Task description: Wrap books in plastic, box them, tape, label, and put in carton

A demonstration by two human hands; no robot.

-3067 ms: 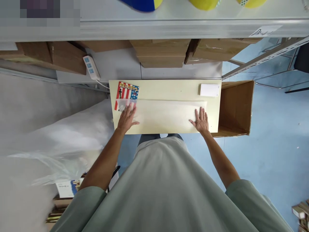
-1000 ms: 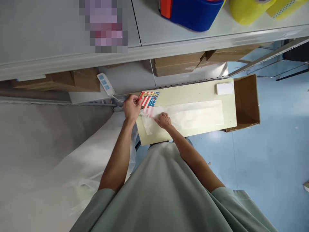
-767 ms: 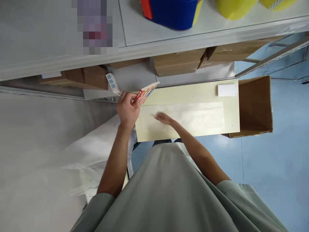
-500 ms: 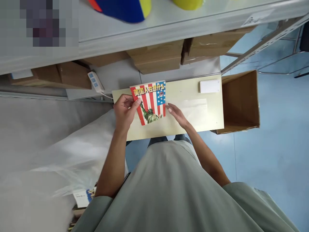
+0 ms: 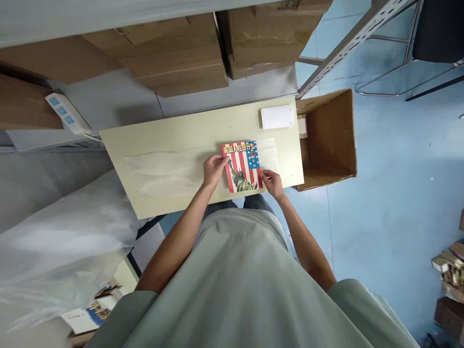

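A book [image 5: 242,166] with red and white stripes, a starred blue corner and a Statue of Liberty on its cover faces up in front of me. My left hand [image 5: 214,169] pinches its left edge, thumb on the cover. At the lower right edge, the fingers of my right hand [image 5: 271,182] grip it too. Beneath the book lies a wide pale sheet of thin wrapping [image 5: 163,171], spread along the cream tabletop [image 5: 174,128]. Whether the book rests on the sheet or is held just above it, I cannot tell.
A white box [image 5: 277,117] sits at the table's back right. Beyond the right end stands an open cardboard box [image 5: 329,140]. Closed cartons [image 5: 177,53] line the shelf behind, with a power strip [image 5: 68,113] at left. Translucent plastic sheeting [image 5: 68,232] hangs on the left.
The book has moved right and straightened. My right hand, apart from it before, now grips its right edge. The view has shifted, showing more of the table's left side and the pale sheet.
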